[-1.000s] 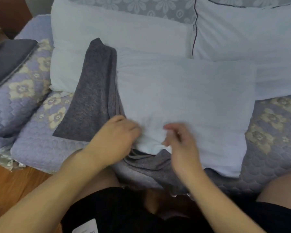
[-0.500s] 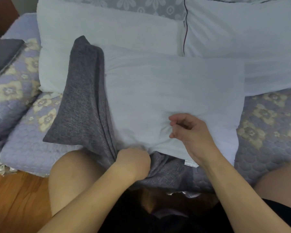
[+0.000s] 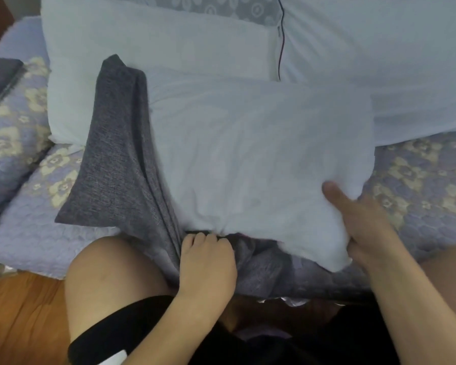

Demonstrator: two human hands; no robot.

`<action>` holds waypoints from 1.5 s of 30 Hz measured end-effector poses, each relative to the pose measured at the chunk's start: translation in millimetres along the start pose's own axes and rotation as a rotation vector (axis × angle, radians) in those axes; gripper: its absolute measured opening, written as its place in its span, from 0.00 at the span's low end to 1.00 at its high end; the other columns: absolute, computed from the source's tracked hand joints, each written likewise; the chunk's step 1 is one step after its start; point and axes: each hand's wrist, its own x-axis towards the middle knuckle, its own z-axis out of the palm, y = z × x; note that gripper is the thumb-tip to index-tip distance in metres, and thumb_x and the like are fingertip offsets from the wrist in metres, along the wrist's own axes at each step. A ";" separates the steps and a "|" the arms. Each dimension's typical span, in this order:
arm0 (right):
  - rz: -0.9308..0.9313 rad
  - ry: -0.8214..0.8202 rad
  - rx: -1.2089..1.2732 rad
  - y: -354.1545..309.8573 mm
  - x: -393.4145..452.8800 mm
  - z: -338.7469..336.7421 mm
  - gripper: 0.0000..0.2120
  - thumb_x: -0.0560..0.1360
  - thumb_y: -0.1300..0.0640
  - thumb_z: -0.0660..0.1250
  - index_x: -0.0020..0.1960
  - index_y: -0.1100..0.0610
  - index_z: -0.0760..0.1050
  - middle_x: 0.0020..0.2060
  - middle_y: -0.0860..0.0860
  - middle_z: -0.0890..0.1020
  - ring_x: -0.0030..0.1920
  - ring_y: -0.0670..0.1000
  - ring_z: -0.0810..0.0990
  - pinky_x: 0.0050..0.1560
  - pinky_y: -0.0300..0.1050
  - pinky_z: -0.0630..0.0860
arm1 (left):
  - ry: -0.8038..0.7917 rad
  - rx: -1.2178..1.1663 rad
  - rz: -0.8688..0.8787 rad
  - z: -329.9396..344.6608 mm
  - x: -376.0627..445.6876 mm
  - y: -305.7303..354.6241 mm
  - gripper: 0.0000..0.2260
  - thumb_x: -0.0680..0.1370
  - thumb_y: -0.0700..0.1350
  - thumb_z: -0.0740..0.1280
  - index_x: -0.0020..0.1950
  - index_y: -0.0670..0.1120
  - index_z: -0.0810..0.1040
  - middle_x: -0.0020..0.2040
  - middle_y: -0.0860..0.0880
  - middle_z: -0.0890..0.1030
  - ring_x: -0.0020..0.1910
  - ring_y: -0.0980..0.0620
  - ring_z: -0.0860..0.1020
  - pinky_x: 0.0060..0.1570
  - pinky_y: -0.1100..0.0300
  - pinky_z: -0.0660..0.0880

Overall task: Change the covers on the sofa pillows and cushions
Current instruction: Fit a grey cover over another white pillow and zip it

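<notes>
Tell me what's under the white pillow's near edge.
Grey cover fabric runs under the white pillow, bunched where the left hand grips it. Right hand holds the pillow's corner. Anything deeper is hidden.

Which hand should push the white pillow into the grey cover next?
Probably the right hand. It already grips the white pillow at its near right corner, so it can push it leftward. The left hand is busy gripping the bunched grey cover at the near edge, holding it steady.

one head-worn view, looking forward and steeply down from close above the sofa seat (image 3: 37, 241), with the person's forearms entering from the bottom edge and pillows filling the top.
</notes>
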 end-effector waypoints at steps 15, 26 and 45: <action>-0.696 0.203 -0.718 -110.9 145.0 98.4 0.31 0.78 0.39 0.63 0.72 0.59 0.66 0.60 0.54 0.77 0.62 0.57 0.75 0.58 0.45 0.69 | 0.365 -0.301 -0.056 -4.2 -34.2 -5.5 0.04 0.71 0.47 0.70 0.44 0.49 0.79 0.43 0.52 0.74 0.48 0.47 0.75 0.67 0.44 0.67; -0.927 0.006 -0.628 -36.9 76.3 49.4 0.21 0.72 0.71 0.58 0.60 0.55 0.74 0.51 0.51 0.75 0.45 0.44 0.72 0.45 0.39 0.72 | -0.306 -0.234 0.288 -86.0 54.1 9.8 0.15 0.82 0.57 0.62 0.51 0.46 0.78 0.50 0.48 0.81 0.50 0.46 0.79 0.46 0.55 0.69; -0.802 -0.462 -1.004 89.0 48.9 24.0 0.07 0.75 0.63 0.64 0.52 0.55 0.74 0.46 0.45 0.72 0.51 0.49 0.66 0.52 0.46 0.69 | 0.251 0.393 0.633 -139.6 132.6 3.9 0.42 0.74 0.53 0.74 0.82 0.54 0.55 0.80 0.41 0.56 0.78 0.36 0.57 0.74 0.41 0.59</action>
